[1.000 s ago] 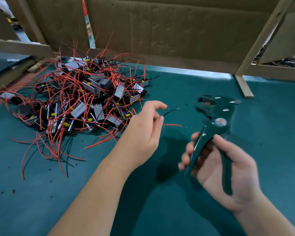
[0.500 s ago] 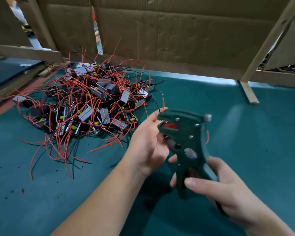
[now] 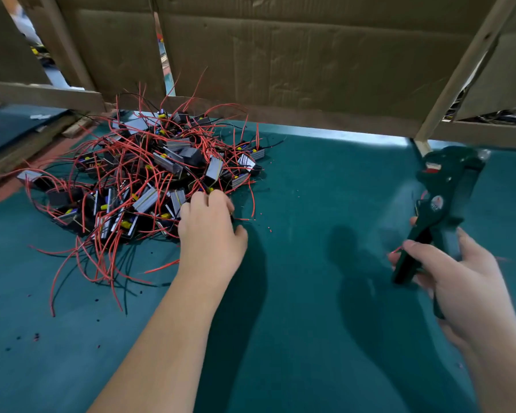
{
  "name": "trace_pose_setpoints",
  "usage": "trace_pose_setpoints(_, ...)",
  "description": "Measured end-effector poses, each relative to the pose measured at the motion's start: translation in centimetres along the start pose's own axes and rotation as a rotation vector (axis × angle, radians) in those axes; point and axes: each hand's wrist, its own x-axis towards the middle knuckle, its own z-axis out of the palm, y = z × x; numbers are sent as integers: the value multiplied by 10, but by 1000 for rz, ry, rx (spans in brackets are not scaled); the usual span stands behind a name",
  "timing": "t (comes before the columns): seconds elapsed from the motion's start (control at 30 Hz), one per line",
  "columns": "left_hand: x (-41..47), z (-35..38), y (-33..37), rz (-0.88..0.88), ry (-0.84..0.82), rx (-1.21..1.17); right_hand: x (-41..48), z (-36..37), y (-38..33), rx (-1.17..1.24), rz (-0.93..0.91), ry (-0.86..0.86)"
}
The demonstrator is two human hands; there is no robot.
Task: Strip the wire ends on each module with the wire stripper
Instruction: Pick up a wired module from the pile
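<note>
Fingers [image 3: 204, 202] L hand [image 3: 212, 239] curled at module pile [image 3: 149, 180] edge, hold unclear; R hand [image 3: 462, 281] grips wire stripper [image 3: 456, 186].

- Left hand [image 3: 210, 234]: fingers bent onto right side of module pile [image 3: 149, 180], far-left tabletop [image 3: 310, 293].
- Right hand [image 3: 456, 281]: grips stripper [image 3: 441, 204], head up, near right edge.
- Cardboard [image 3: 280, 55]: along far edge.

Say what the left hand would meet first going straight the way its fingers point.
The pile of modules: the left hand has its fingertips at the pile's near edge, likely touching; depth is unclear.
</note>
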Motion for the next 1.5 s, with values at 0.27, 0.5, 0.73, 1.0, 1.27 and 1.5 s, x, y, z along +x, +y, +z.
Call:
trace_pose_setpoints(0.27, 7, -10, -12, -47, 76, -110, -1, 0, 5, -2, -68, -32)
trace_pose_setpoints(0.5, 4, -7, 2, 71, 53, -495, -1, 9, 7, 417, 92, -312)
trace_pose_setpoints(0.73, -15, 2, 25, 613, -63, -566, -4, 12, 2, 763, 246, -753)
trace_pose_setpoints(1.0, -26, 6, 28, 730, -358, -435, -8, 19, -1, 764, 255, -795)
trace_pose_setpoints(1.27, -24, 12, 31, 334, -301, -314, -13, 30, 4, 752, 384, -796)
trace_pose_setpoints(1.5, -20, 15, 36, 21, -639, -552, -16, 33, 5, 792, 386, -911)
